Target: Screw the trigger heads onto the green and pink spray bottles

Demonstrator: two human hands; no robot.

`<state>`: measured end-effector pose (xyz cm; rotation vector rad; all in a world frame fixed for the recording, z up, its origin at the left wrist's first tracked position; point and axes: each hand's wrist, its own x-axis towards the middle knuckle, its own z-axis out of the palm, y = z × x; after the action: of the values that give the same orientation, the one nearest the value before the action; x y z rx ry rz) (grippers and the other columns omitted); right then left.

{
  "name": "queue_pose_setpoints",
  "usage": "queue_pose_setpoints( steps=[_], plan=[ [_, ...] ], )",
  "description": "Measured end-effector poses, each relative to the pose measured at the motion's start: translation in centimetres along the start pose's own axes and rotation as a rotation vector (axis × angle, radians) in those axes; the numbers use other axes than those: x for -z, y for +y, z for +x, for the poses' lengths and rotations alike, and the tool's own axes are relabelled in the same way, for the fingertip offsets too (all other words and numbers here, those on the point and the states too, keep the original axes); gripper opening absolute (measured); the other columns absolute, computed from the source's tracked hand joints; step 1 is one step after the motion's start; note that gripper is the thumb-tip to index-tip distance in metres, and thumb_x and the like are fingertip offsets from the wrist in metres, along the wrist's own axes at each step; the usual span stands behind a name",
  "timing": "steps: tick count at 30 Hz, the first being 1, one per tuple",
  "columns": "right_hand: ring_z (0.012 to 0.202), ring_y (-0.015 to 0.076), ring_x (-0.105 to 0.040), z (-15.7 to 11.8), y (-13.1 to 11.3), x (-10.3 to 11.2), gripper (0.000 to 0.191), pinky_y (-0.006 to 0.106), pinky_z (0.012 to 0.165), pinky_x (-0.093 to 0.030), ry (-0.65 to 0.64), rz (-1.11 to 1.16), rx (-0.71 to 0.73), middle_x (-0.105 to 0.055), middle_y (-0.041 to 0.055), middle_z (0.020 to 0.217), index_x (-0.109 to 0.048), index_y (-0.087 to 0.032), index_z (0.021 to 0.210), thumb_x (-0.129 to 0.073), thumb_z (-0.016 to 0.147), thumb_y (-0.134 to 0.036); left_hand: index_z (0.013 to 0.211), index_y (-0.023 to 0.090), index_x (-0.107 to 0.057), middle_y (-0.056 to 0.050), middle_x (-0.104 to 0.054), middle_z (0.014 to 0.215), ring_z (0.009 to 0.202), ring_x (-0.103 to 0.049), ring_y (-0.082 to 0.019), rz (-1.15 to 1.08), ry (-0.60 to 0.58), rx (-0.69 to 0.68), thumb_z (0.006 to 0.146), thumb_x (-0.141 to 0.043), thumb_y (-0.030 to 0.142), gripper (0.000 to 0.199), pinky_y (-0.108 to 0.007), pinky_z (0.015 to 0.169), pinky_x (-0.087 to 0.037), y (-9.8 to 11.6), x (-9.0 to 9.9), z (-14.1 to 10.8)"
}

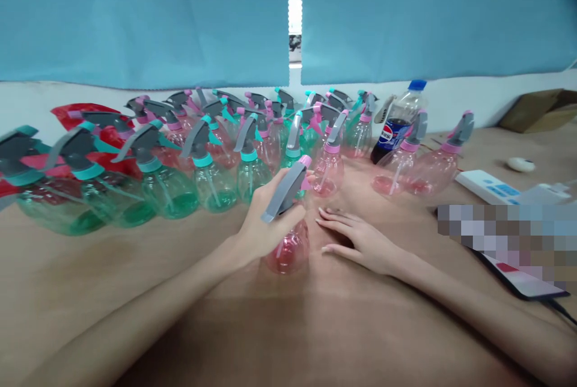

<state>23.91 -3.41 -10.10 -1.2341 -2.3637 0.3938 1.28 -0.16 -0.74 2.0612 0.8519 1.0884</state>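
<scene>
My left hand [265, 219] is wrapped round the neck of a pink spray bottle [287, 253], which stands upright on the table [252, 333]. Its grey trigger head with a pink nozzle rises above my fingers and points away from me. Just right of that bottle, my right hand [356, 240] rests on the tabletop, fingers stretched out and holding nothing. A row of green spray bottles [170, 191] with turquoise collars runs along the left. Beyond my left hand stands another pink spray bottle [327, 173].
Several more green and pink spray bottles crowd the back. Two pink bottles [435, 164] stand at the right near a cola bottle [396, 125]. A power strip [487, 185], a tablet-like device [527, 279], a white mouse [520, 164] and a cardboard box [536, 110] lie right. Red plastic [112, 140] lies back left.
</scene>
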Motion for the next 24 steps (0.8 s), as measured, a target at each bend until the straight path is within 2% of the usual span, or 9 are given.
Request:
queue_pose_setpoints(
  steps=[3,6,9,16,21,24],
  plan=[
    [0.137,0.0273,-0.040,-0.10,-0.06,0.11,0.058,0.051,0.112,-0.033,-0.005,0.000,-0.013,-0.043,0.0104,0.149,-0.049,-0.022,0.140,-0.053,0.091,-0.052,0.121,0.022,-0.056,0.000,-0.064,0.087,0.062,-0.053,-0.013,-0.018,-0.002,0.012,0.074,-0.051,0.013,0.049,-0.032,0.072,-0.051,-0.05,-0.04,-0.03],
    [0.137,0.0275,-0.040,-0.18,-0.01,0.26,0.055,0.053,0.113,-0.033,-0.009,0.011,-0.025,-0.043,0.0092,0.149,-0.050,-0.023,0.139,-0.053,0.091,-0.051,0.123,0.023,-0.055,-0.001,-0.066,0.095,0.063,-0.054,-0.013,-0.020,-0.002,0.029,0.074,-0.050,0.012,0.051,-0.030,0.068,-0.049,0.04,-0.02,0.02],
    [0.137,0.0278,-0.041,-0.24,0.15,0.35,0.054,0.053,0.112,-0.033,-0.002,0.017,-0.032,-0.045,0.0095,0.148,-0.051,-0.023,0.138,-0.053,0.091,-0.050,0.124,0.024,-0.055,-0.001,-0.066,0.096,0.064,-0.055,-0.014,-0.025,-0.008,0.046,0.073,-0.050,0.011,0.053,-0.029,0.066,-0.048,0.06,-0.01,0.00],
    [0.135,0.0283,-0.043,-0.25,0.29,0.33,0.053,0.054,0.111,-0.034,0.019,0.043,-0.029,-0.048,0.0084,0.145,-0.050,-0.026,0.138,-0.055,0.091,-0.049,0.123,0.027,-0.057,0.001,-0.062,0.081,0.059,-0.053,-0.014,-0.010,-0.010,0.103,0.075,-0.051,0.013,0.050,-0.028,0.058,-0.047,-0.21,0.06,-0.10],
    [0.136,0.0279,-0.042,-0.25,0.27,0.33,0.053,0.054,0.112,-0.034,0.019,0.043,-0.038,-0.050,0.0081,0.144,-0.051,-0.026,0.138,-0.054,0.091,-0.050,0.119,0.027,-0.059,0.001,-0.061,0.082,0.062,-0.054,-0.015,-0.010,-0.024,0.071,0.073,-0.049,0.011,0.050,-0.029,0.060,-0.048,-0.12,0.15,-0.12],
    [0.136,0.0273,-0.042,-0.29,0.29,0.39,0.053,0.052,0.112,-0.034,0.013,0.038,-0.038,-0.050,0.0086,0.144,-0.052,-0.024,0.138,-0.054,0.091,-0.050,0.110,0.026,-0.061,0.002,-0.057,0.072,0.060,-0.054,-0.016,0.018,-0.018,0.073,0.072,-0.049,0.013,0.042,-0.029,0.058,-0.046,-0.06,0.27,-0.17]
  ],
)
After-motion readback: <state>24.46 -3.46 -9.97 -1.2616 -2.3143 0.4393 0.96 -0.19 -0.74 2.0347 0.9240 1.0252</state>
